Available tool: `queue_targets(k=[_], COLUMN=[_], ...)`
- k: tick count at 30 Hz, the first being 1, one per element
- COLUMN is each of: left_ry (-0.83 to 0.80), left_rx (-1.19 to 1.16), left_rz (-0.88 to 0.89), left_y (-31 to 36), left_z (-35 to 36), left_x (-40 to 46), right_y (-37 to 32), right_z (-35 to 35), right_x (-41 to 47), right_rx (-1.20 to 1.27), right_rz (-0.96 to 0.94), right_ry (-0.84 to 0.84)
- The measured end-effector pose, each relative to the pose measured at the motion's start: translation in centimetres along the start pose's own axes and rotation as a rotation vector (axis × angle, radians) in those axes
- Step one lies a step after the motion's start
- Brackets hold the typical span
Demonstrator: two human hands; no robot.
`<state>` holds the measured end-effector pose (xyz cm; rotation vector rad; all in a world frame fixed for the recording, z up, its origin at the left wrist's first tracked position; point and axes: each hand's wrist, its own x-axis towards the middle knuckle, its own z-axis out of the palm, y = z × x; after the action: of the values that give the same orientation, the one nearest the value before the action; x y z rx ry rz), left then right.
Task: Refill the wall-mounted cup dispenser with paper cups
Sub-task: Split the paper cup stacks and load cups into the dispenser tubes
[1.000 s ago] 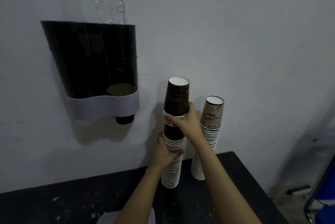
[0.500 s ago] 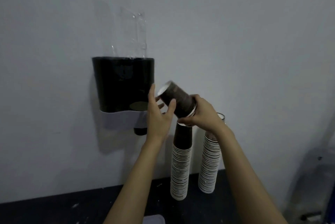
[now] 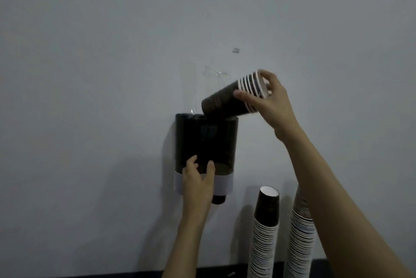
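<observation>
A dark cup dispenser [image 3: 222, 138] with a white lower band hangs on the wall, one cup bottom poking out underneath. My right hand [image 3: 271, 100] grips a short stack of several nested brown paper cups [image 3: 227, 100], tilted with its closed end at the dispenser's open top. My left hand [image 3: 198, 179] rests against the dispenser's lower front, fingers spread on it.
Two tall stacks of paper cups stand on the dark table [image 3: 213, 274] by the wall: the nearer stack [image 3: 264, 232] and a second stack [image 3: 300, 232] partly behind my right forearm. A clear plastic sleeve [image 3: 212, 77] rises above the dispenser.
My right hand lifted the short stack off the tall stack and carried it up and left to the dispenser's top. My left hand let go of the cups and moved down onto the dispenser's front.
</observation>
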<state>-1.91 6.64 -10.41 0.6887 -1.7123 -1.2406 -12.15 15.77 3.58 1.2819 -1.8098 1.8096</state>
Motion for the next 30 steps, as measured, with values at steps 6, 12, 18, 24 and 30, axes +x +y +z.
queue_targets(k=[6,12,18,24,30], left_ry=[0.058,-0.019,-0.053,-0.072,-0.101], left_rx=[0.608,0.687,0.623,0.575,0.622], left_rz=[0.126,0.087,0.069,0.063,0.098], left_y=[-3.1,-4.9,-7.5,-8.8,-8.8], left_z=[-3.4,-5.1,-5.5,-4.7,-4.1], left_x=[1.5,2.4,2.0,1.4,1.3], right_y=[-2.0,1.6,3.3,4.5,5.0], right_z=[7.2,12.0,13.4,14.5,14.2], right_x=[6.0,6.6,6.1,5.4,5.2], right_rx=[-0.339,-0.604,-0.609,-0.633,-0.389], right_rz=[-0.111,-0.033,-0.035,-0.041,-0.082], right_ry=[-0.127,-0.402,-0.524,-0.597,-0.405])
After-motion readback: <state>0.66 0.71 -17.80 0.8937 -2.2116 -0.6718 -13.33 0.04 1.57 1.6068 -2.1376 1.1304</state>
